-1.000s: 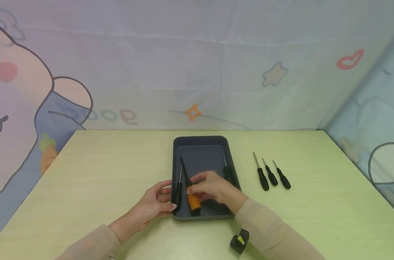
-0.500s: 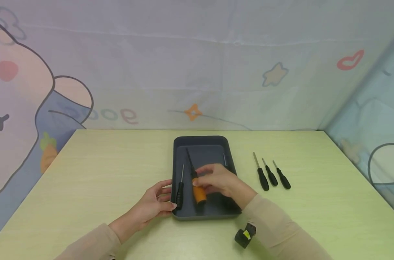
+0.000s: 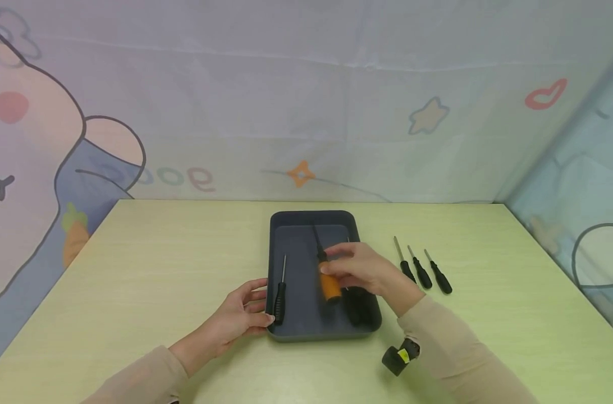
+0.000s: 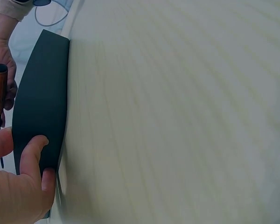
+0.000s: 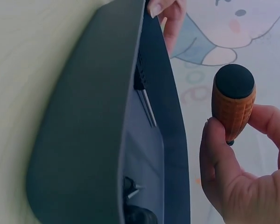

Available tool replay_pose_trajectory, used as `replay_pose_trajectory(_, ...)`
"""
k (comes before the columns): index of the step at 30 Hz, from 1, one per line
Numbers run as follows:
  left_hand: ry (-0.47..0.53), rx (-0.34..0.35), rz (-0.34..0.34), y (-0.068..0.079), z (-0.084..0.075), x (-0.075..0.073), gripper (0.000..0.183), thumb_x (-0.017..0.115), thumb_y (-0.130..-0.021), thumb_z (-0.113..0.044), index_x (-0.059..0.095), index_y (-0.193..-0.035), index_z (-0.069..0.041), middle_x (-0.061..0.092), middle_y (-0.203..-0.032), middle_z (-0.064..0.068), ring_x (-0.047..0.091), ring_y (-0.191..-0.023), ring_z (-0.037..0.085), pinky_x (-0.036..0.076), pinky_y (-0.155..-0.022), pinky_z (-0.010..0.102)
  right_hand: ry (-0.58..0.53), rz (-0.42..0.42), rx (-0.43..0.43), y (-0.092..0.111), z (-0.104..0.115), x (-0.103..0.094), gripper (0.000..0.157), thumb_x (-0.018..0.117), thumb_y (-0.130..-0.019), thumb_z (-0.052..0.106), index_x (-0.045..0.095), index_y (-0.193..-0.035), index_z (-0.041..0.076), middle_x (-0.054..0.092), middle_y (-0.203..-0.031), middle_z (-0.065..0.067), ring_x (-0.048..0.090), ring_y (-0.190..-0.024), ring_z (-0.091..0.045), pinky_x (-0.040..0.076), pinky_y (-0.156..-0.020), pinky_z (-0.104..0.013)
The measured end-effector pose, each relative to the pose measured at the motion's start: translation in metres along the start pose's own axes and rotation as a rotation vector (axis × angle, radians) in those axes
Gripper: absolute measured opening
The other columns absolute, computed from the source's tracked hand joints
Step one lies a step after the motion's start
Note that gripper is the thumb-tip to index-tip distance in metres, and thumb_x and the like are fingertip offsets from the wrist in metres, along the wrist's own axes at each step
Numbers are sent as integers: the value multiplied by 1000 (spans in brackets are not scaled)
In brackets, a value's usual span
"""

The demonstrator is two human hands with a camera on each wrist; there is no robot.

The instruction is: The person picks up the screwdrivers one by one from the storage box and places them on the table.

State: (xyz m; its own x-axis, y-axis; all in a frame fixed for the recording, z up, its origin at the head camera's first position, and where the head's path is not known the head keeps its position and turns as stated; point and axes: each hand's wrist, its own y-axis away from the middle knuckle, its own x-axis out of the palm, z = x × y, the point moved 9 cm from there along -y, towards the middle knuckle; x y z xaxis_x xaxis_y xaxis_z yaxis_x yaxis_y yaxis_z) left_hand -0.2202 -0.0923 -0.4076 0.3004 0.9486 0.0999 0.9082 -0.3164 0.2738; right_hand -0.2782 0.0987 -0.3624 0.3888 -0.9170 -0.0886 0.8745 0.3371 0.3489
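My right hand point(image 3: 364, 269) pinches a screwdriver point(image 3: 330, 285) by its orange handle over the dark grey tray point(image 3: 301, 322), its black shaft toward the far side. In the right wrist view the orange handle point(image 5: 233, 102) stands clear of the tray wall, between thumb and fingers. My left hand point(image 3: 238, 314) holds the tray's near left wall, thumb at the rim and fingers along the outside. A black-handled screwdriver point(image 3: 280, 300) lies inside along the left wall. More black handles point(image 3: 356, 307) lie at the tray's right side, partly hidden by my right hand.
Three screwdrivers with black handles lie on the table right of the tray: the nearest one point(image 3: 406, 269) is partly covered by my right hand, then a middle one point(image 3: 421, 274) and an outer one point(image 3: 442, 280). A printed cloth point(image 3: 236, 112) hangs behind the table.
My right hand has carried the orange-handled screwdriver rightward and toward the far side, from beside the left black-handled screwdriver to above the tray's right half. My left hand has stayed in place.
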Motion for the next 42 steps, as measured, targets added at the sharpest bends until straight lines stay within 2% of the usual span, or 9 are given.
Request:
replay_pose_trajectory(8, -2, 1, 3, 1, 1, 0, 74, 60, -80, 14, 24, -144, 0, 32, -139, 29, 54, -111, 32, 51, -81, 44, 3, -1, -26, 5, 3, -20, 58, 64, -83, 4, 40, -134, -6, 63, -102, -11, 63, -82, -17, 51, -83, -37)
replay_pose_trajectory(17, -4, 1, -6, 1, 2, -1, 74, 60, -80, 13, 26, -143, -1, 33, -138, 28, 55, -110, 31, 51, -80, 44, 1, -43, -8, 13, 1, -42, 59, 63, -84, 6, 38, -136, -5, 59, -109, -14, 60, -86, -19, 51, -83, -34)
replay_pose_trajectory(27, -9, -4, -20, 0, 2, -1, 72, 61, -79, 13, 28, -142, -2, 35, -137, 27, 55, -109, 31, 52, -79, 43, -15, -71, 8, 23, -4, -64, 60, 65, -84, 9, 38, -135, -5, 60, -103, -11, 63, -84, -20, 51, -83, -37)
replay_pose_trajectory(35, -4, -1, -12, -1, 2, -1, 73, 61, -79, 13, 29, -142, -3, 35, -137, 27, 55, -110, 30, 51, -80, 43, -25, -47, -2, 28, -8, -75, 60, 62, -85, 10, 34, -136, -7, 61, -101, -9, 64, -84, -19, 52, -82, -37)
replay_pose_trajectory(42, 3, -10, -15, -1, 1, 0, 72, 61, -80, 13, 29, -142, -3, 35, -137, 26, 56, -108, 30, 51, -80, 42, -7, -71, 26, 32, -17, -86, 61, 61, -87, 12, 32, -138, -6, 61, -99, -6, 62, -84, -17, 52, -80, -34)
